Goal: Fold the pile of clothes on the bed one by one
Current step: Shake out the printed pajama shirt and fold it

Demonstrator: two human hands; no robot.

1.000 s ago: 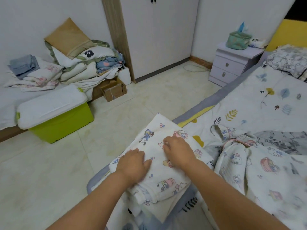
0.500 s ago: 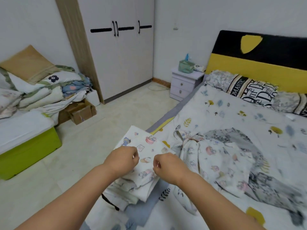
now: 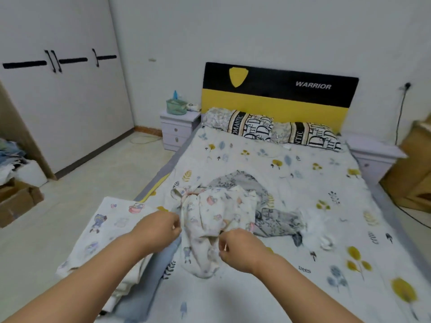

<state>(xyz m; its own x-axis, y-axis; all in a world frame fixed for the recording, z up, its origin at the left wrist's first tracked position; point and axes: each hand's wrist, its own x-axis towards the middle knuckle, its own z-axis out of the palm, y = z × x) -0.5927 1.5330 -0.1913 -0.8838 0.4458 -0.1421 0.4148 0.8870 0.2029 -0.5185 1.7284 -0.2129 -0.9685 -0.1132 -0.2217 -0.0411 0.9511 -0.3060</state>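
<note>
- Two hands pinch a crumpled cartoon-print garment (image 3: 210, 220) on the bed (image 3: 303, 178): left hand (image 3: 161, 229) and right hand (image 3: 240, 251) at either side.
- Folded stack (image 3: 112, 231) lies at the bed's left edge.

Single head-worn wide-angle view, looking forward and down along the bed (image 3: 291, 173) from its foot toward the headboard (image 3: 277, 89). Close over both forearms, with the left hand (image 3: 161, 227) and right hand (image 3: 240, 250) low in frame. Wardrobe (image 3: 58, 108) at left edge, nightstand (image 3: 178, 127) beyond. No second view.
</note>
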